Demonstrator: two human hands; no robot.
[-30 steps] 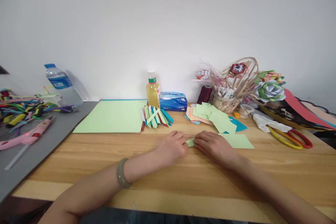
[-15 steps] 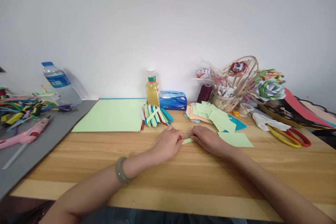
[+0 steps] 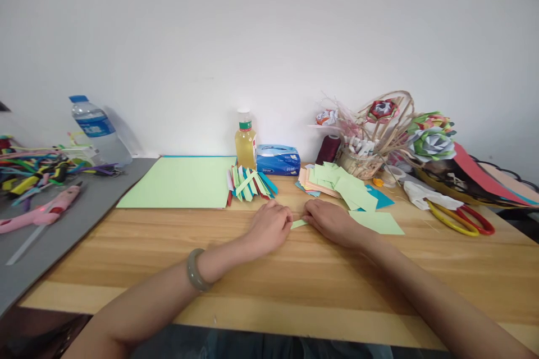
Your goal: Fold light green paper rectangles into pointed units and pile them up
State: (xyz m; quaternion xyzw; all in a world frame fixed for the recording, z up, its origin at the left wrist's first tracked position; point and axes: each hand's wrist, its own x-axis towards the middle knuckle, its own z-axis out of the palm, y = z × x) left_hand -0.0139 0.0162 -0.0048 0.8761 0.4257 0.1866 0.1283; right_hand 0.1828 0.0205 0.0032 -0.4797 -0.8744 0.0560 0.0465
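Note:
A narrow light green paper strip [image 3: 298, 224] lies on the wooden table [image 3: 269, 291] between my hands. My left hand [image 3: 272, 226], with a bangle at the wrist, has its fingers closed on the strip's left end. Fingers of my right hand [image 3: 326, 221] are pressed together on its right end, hiding that part. Just behind is a pile of folded strips [image 3: 250, 184] in green, blue, white and red. Light green paper pieces [image 3: 356, 190] lie behind my right hand, over peach and blue ones.
A large green sheet [image 3: 181, 182] lies at the back left, beside a juice bottle [image 3: 245, 143] and tissue pack [image 3: 278, 161]. A pink glue gun [image 3: 48, 210] rests far left. Scissors [image 3: 457, 219] and paper flowers [image 3: 432, 143] are at right.
The camera view has shifted slightly. Both hands stay on the strip with almost the same grip, and nothing else has visibly moved.

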